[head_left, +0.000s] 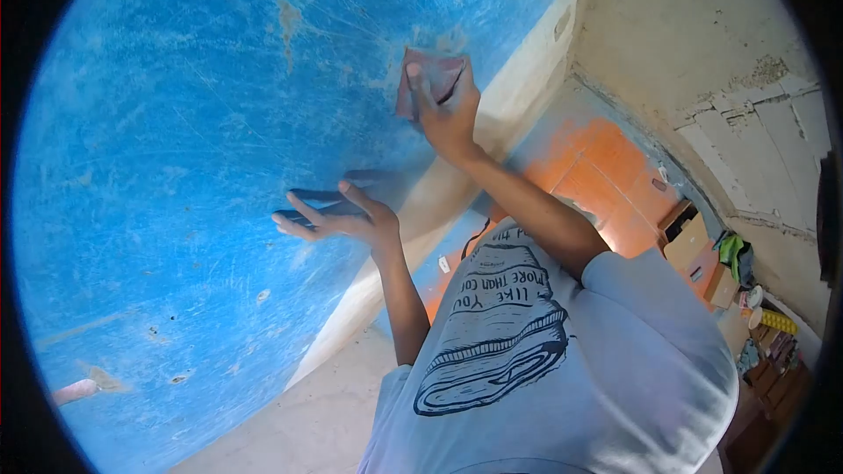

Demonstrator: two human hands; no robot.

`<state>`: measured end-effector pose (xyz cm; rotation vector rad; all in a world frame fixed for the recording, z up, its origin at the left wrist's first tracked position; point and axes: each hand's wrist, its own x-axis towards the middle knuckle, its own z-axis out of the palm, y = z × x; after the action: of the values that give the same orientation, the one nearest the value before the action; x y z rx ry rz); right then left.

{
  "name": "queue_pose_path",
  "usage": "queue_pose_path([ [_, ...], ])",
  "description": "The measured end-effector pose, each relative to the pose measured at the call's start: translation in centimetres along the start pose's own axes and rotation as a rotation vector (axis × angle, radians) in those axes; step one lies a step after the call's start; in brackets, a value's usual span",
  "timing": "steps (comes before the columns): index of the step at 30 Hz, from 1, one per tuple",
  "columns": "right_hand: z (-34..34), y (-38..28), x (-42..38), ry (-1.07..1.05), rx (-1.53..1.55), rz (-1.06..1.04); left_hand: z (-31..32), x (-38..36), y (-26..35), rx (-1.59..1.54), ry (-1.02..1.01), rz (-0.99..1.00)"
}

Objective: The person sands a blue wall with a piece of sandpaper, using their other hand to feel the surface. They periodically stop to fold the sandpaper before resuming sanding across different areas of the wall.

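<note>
A reddish-brown sheet of sandpaper (435, 68) lies against the blue wall (202, 149), its edges bent. My right hand (450, 114) grips it, with the thumb across its face and the fingers partly hidden behind it. Lower and to the left, my left hand (351, 221) is open with fingers spread and holds nothing. It casts a shadow on the blue paint; whether the fingertips touch the wall is hard to tell. Scratches and pale worn patches mark the paint, including one around the sandpaper.
Orange floor tiles (588, 171) show dust behind my right arm. Cardboard boxes (688, 241), a green and grey cloth (733, 254) and a yellow object (778, 322) stand along the right. A peeling beige wall (685, 35) rises there. A pinkish stub (77, 391) juts out at lower left.
</note>
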<state>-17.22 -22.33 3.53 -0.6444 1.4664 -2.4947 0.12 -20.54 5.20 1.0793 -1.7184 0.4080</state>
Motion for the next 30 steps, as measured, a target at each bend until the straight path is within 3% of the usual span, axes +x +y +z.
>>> queue_pose_path([
  [4, -0.7, -0.2, 1.2, 0.005, -0.092, -0.001, 1.5, -1.8, -1.4, 0.077, -0.102, -0.13],
  [8, -0.1, 1.6, -0.9, 0.002, 0.02, -0.143, 2.3, -2.0, -2.1, 0.127, -0.07, -0.086],
  [11, 0.1, -1.0, 3.0, 0.025, -0.048, 0.015, 2.3, -2.3, -2.3, 0.173, -0.074, -0.093],
  [14, 0.7, 0.5, 0.9, 0.082, -0.045, -0.024, 2.5, -2.3, -2.3, 0.191, -0.071, -0.087],
  [17, 0.0, 1.2, 0.3, 0.011, 0.016, -0.085, 2.8, -2.4, -3.0, 0.223, -0.05, -0.039],
  [20, -0.1, -1.6, 3.2, 0.037, -0.051, -0.01, 2.6, -2.8, -2.9, 0.252, -0.053, -0.041],
  [23, 0.2, -0.3, 0.6, 0.061, -0.047, -0.13, 3.1, -2.4, -2.6, 0.248, -0.059, -0.078],
  [29, 0.3, -1.3, 2.5, 0.049, 0.069, 0.041, 3.2, -3.7, -2.3, 0.258, -0.126, -0.129],
  [30, 0.3, -0.8, 1.7, 0.044, 0.047, -0.005, 3.2, -3.7, -2.2, 0.259, -0.135, -0.13],
])
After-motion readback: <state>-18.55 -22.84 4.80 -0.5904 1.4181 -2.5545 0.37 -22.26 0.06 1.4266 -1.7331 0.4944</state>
